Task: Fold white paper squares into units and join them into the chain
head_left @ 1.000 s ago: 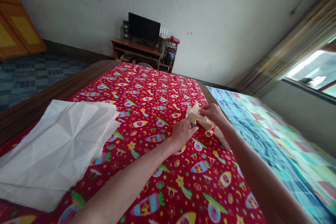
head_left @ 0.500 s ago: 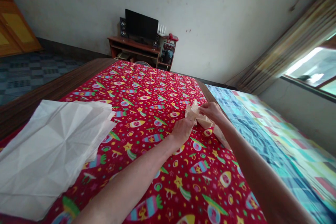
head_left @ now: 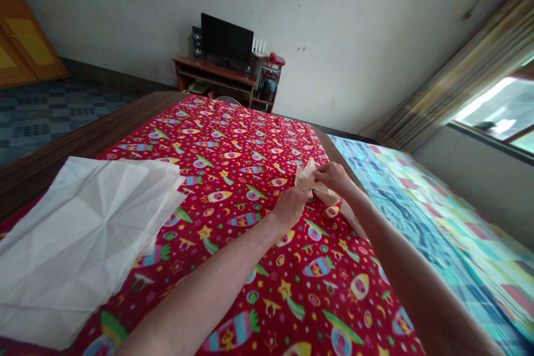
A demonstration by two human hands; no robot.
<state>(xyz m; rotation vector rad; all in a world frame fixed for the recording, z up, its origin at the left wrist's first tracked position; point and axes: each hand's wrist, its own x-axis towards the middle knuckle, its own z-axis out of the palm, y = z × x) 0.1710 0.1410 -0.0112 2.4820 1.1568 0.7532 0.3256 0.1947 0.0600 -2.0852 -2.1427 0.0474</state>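
A crumpled, cream-coloured sheet of paper (head_left: 306, 173) is held between my two hands, just above the red patterned blanket (head_left: 246, 250). My left hand (head_left: 291, 206) is closed on its lower left part. From the right, my right hand (head_left: 334, 176) pinches the paper with thumb and fingers. More cream paper (head_left: 352, 218) shows beneath my right forearm, partly hidden by it. On the left lies a stack of white creased paper sheets (head_left: 92, 233), with fold lines fanning from a centre point.
Wooden edging (head_left: 137, 117) borders the blanket. To the right is a bed surface with a blue checked cover (head_left: 387, 206). Beyond the far end stands a desk (head_left: 217, 72) with a monitor (head_left: 227, 38), speakers and a red telephone (head_left: 276, 59).
My right hand has shifted slightly left, closer to my left hand, still pinching the paper. The stack of sheets lies unchanged.
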